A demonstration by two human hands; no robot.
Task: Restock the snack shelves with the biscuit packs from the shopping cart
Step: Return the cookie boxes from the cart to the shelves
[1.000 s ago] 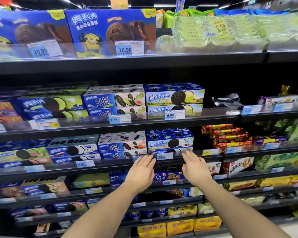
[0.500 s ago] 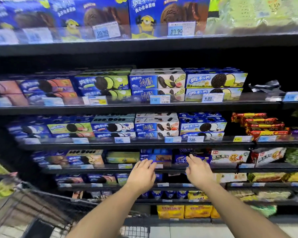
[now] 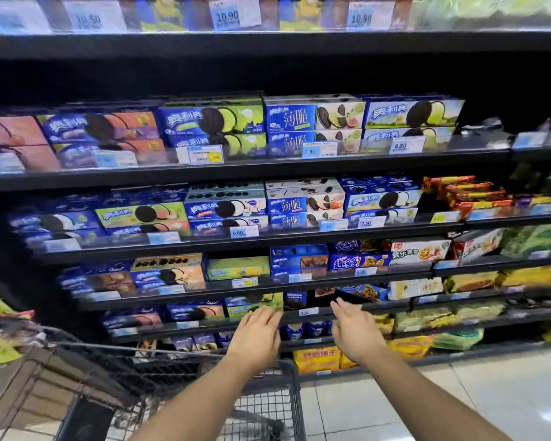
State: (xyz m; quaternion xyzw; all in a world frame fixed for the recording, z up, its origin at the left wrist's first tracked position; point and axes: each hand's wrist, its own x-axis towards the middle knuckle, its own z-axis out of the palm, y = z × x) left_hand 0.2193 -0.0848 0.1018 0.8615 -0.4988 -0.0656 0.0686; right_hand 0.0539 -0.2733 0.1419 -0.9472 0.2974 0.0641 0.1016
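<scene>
Snack shelves [image 3: 268, 246] stand ahead, shopping cart [image 3: 296, 396] at seven o'clock; left hand [image 3: 256, 337] and right hand [image 3: 355, 332] hover empty, splayed; biscuit packs [image 3: 303, 203] seem light, stiff, best gripped along long sides.

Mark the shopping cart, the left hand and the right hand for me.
shopping cart [image 3: 296, 389]: head view, on its dark rim bar.
left hand [image 3: 255, 338]: head view, on the back of the hand.
right hand [image 3: 354, 333]: head view, on the back of the hand.

One wide-angle head-worn view, close before the snack shelves [image 3: 268, 173], facing them, tilted slightly down, shopping cart [image 3: 264, 405] below the shelves, nearest the camera.
</scene>
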